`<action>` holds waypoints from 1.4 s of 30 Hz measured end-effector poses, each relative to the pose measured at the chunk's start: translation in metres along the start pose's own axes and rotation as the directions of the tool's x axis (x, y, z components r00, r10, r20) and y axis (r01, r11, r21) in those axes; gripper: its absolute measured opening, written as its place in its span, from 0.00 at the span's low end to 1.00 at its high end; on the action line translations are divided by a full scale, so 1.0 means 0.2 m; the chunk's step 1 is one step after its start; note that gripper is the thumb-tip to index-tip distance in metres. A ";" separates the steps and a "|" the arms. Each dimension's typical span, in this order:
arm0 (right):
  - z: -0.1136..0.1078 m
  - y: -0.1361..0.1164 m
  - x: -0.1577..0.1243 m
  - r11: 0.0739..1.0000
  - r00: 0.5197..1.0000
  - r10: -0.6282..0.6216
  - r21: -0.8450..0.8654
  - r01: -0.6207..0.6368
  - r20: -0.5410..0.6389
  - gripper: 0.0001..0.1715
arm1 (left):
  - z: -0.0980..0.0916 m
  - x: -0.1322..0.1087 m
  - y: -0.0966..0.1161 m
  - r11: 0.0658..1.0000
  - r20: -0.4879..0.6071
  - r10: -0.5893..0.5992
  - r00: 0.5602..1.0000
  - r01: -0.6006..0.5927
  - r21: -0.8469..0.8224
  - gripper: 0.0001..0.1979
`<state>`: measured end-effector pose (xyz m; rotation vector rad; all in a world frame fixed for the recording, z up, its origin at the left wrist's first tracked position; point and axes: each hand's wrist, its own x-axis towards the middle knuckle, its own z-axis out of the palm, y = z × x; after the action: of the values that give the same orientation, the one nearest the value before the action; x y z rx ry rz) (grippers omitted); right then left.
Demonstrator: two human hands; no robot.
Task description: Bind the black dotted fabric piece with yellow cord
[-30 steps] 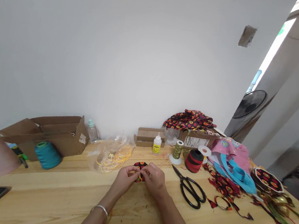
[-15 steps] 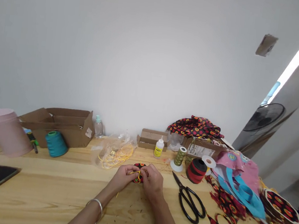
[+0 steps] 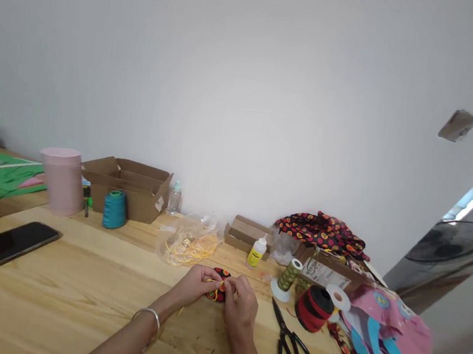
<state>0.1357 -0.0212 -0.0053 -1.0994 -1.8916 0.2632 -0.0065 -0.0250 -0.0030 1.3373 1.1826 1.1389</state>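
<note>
Left hand (image 3: 197, 286), right hand (image 3: 242, 307): fingertips together; forearms low over the bench (image 3: 59, 293).
I pinch yellow cord (image 3: 214, 280) from both sides; patterned fabric piece (image 3: 222, 274) sits between my fingertips, towards the far edge.

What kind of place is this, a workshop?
Likely a small sewing or craft workshop: a teal thread cone, black scissors and patterned fabric crowd a wooden worktable.

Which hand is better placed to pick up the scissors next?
Right, probably: the scissors lie just beside the right hand, while the left hand sits beyond the fabric piece both hold.
</note>
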 end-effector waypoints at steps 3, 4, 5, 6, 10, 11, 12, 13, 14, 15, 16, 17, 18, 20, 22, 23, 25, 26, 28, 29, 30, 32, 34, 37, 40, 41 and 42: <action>-0.01 0.00 0.00 0.999 1.000 0.012 0.039 -0.013 0.020 0.12 | 0.00 0.00 -0.01 0.999 -0.004 0.037 0.999 -0.037 -0.014 0.14; -0.01 0.00 0.00 0.999 1.000 0.013 0.052 -0.015 0.028 0.12 | 0.00 0.00 -0.01 0.999 -0.007 0.045 0.999 -0.046 -0.021 0.14; -0.01 0.01 0.00 0.998 0.999 0.014 0.062 -0.016 0.032 0.12 | 0.01 -0.01 -0.01 0.998 -0.012 0.052 0.999 -0.053 -0.027 0.14; -0.01 0.01 0.00 0.997 0.999 0.015 0.070 -0.017 0.036 0.12 | 0.01 -0.01 0.00 0.998 -0.017 0.059 0.998 -0.059 -0.031 0.14; -0.02 0.02 -0.02 0.996 0.999 0.015 0.087 -0.019 0.048 0.12 | 0.02 -0.02 0.00 0.997 -0.025 0.071 0.997 -0.072 -0.019 0.12; -0.02 0.03 -0.02 0.996 0.999 0.014 0.087 -0.018 0.048 0.12 | 0.02 -0.02 0.00 0.998 -0.038 0.063 0.997 -0.063 -0.014 0.12; -0.01 0.03 -0.02 0.996 0.999 0.011 0.085 -0.015 0.048 0.12 | 0.02 -0.02 0.00 0.998 -0.036 0.055 0.998 -0.056 -0.010 0.13; -0.01 0.03 -0.02 0.997 0.999 0.013 0.079 -0.016 0.046 0.12 | 0.02 -0.02 -0.01 0.998 -0.054 0.062 0.997 -0.063 -0.008 0.13; -0.01 0.03 -0.02 0.997 0.999 0.016 0.071 -0.019 0.047 0.11 | 0.02 -0.02 -0.01 0.998 -0.060 0.064 0.996 -0.064 -0.006 0.13; -0.01 0.03 -0.02 0.998 0.999 0.018 0.064 -0.021 0.051 0.11 | 0.02 -0.02 -0.01 0.997 -0.059 0.073 0.996 -0.074 -0.003 0.13; -0.01 0.02 -0.02 0.998 0.998 0.020 0.058 -0.024 0.056 0.11 | 0.02 -0.02 -0.02 0.996 -0.070 0.084 0.994 -0.084 0.000 0.13; 0.00 0.02 -0.02 0.998 0.998 0.020 0.057 -0.024 0.064 0.11 | 0.02 -0.02 -0.02 0.996 -0.081 0.093 0.992 -0.093 0.002 0.13; 0.00 0.02 -0.01 0.998 0.997 0.017 0.060 -0.022 0.075 0.10 | 0.01 -0.02 -0.02 0.995 -0.084 0.100 0.991 -0.101 0.001 0.13; 0.00 0.01 -0.01 0.997 0.995 0.009 0.078 -0.017 0.102 0.10 | 0.01 -0.02 -0.02 0.994 -0.086 0.108 0.990 -0.109 -0.001 0.13; 0.01 0.02 -0.01 0.995 0.992 0.001 0.103 -0.014 0.129 0.10 | 0.01 -0.02 -0.02 0.993 -0.083 0.117 0.990 -0.116 0.014 0.13; 0.01 0.02 -0.01 0.993 0.990 -0.002 0.113 -0.013 0.138 0.11 | 0.01 -0.03 -0.01 0.992 -0.084 0.121 0.989 -0.119 0.027 0.13; 0.02 0.03 -0.01 0.992 0.990 -0.005 0.123 -0.012 0.140 0.11 | 0.01 -0.03 -0.01 0.991 -0.085 0.125 0.989 -0.121 0.056 0.13; 0.02 0.04 -0.01 0.992 0.991 -0.006 0.122 -0.011 0.132 0.11 | 0.02 -0.03 0.00 0.991 -0.079 0.121 0.989 -0.116 0.069 0.13; 0.02 0.05 -0.01 0.994 0.994 -0.003 0.110 -0.010 0.111 0.10 | 0.02 -0.03 0.00 0.990 -0.065 0.114 0.991 -0.108 0.093 0.14; 0.02 0.05 -0.01 0.995 0.995 0.001 0.101 -0.011 0.101 0.10 | 0.02 -0.04 0.00 0.988 -0.057 0.114 0.992 -0.108 0.108 0.14; 0.02 0.05 -0.01 0.996 0.996 0.004 0.093 -0.013 0.094 0.10 | 0.02 -0.04 0.01 0.986 -0.056 0.116 0.992 -0.109 0.123 0.13; 0.01 0.03 -0.01 0.996 0.995 -0.001 0.090 -0.008 0.099 0.10 | 0.03 -0.04 0.01 0.983 -0.064 0.128 0.990 -0.118 0.143 0.13; 0.01 0.01 -0.02 0.994 0.993 -0.026 0.108 0.013 0.113 0.10 | 0.03 -0.05 0.01 0.981 -0.071 0.142 0.987 -0.131 0.140 0.13; 0.00 -0.02 -0.03 0.993 0.991 -0.060 0.109 0.047 0.123 0.10 | 0.03 -0.06 0.02 0.982 -0.053 0.156 0.986 -0.149 0.119 0.13; -0.01 -0.02 -0.03 0.998 0.994 -0.053 0.032 0.051 0.100 0.10 | 0.03 -0.07 0.04 0.982 -0.022 0.158 0.987 -0.154 0.110 0.14; -0.01 -0.02 -0.03 0.999 0.995 -0.050 0.003 0.050 0.089 0.11 | 0.03 -0.08 0.04 0.982 -0.024 0.154 0.988 -0.150 0.118 0.14; -0.01 -0.02 -0.03 0.998 0.996 -0.047 -0.024 0.049 0.079 0.12 | 0.03 -0.08 0.04 0.982 -0.030 0.146 0.989 -0.141 0.129 0.14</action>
<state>0.1365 -0.0293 -0.0050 -1.0733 -1.9933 0.2582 -0.0016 -0.0413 0.0049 1.5232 1.2193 1.2133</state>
